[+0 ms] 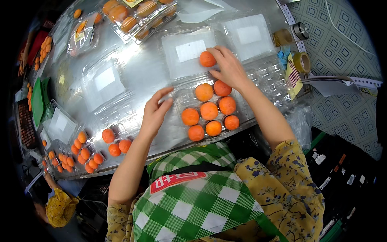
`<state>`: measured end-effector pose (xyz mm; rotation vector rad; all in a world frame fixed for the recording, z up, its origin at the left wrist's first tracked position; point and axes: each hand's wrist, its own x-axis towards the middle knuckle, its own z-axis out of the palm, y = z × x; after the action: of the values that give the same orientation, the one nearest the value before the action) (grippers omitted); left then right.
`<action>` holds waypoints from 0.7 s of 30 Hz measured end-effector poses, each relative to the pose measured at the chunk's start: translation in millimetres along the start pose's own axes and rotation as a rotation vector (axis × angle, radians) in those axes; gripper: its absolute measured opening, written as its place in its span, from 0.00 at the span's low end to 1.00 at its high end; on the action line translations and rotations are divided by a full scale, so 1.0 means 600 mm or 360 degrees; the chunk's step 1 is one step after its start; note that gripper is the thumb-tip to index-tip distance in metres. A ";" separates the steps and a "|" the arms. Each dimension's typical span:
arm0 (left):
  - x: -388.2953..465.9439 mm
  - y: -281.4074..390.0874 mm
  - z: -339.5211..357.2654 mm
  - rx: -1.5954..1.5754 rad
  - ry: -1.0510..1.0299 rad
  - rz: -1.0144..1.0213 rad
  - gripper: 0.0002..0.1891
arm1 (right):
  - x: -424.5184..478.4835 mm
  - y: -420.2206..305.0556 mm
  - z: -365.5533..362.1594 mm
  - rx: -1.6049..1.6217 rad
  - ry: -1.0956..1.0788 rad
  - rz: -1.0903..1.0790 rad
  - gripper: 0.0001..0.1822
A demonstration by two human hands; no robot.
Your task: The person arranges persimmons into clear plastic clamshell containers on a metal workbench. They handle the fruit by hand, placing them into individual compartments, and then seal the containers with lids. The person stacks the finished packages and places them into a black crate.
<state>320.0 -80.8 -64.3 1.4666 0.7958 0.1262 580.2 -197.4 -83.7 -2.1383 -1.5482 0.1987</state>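
In front of me is a clear plastic clamshell [178,106]. Several orange fruits [209,110], which look like persimmons, sit in rows in its cells; the far left cell holds no fruit. Its lid [168,59] lies folded back on the far side, with a white pad [190,50] in it. Over that pad my right hand [226,68] has its fingers around the side of one fruit [207,59]. My left hand [157,109] is beside the clamshell's left edge, thumb and fingers apart, with nothing in it.
Filled clamshells [142,27] stand at the far side of the metal table [142,72]. To the left are more partly filled trays [116,145] and another person's sleeve [62,207]. On the right are stacked clear trays [269,78], a tape roll [301,62] and a jar [284,37].
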 end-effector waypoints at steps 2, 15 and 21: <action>0.038 -0.008 -0.008 0.0459 0.0037 0.0279 0.19 | 0.023 0.007 0.012 -0.0064 -0.0115 -0.0057 0.31; 0.143 -0.029 0.002 0.1625 0.0013 0.0604 0.20 | 0.049 0.000 -0.011 0.1109 -0.0502 0.0648 0.27; 0.151 -0.025 -0.005 0.1588 -0.0039 0.0539 0.19 | 0.002 -0.049 -0.018 0.3348 -0.0800 0.0823 0.40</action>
<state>380.1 -32.3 -113.8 2.5384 0.5916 -0.0514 560.1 -192.5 -60.4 -0.5537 -0.1728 1.6469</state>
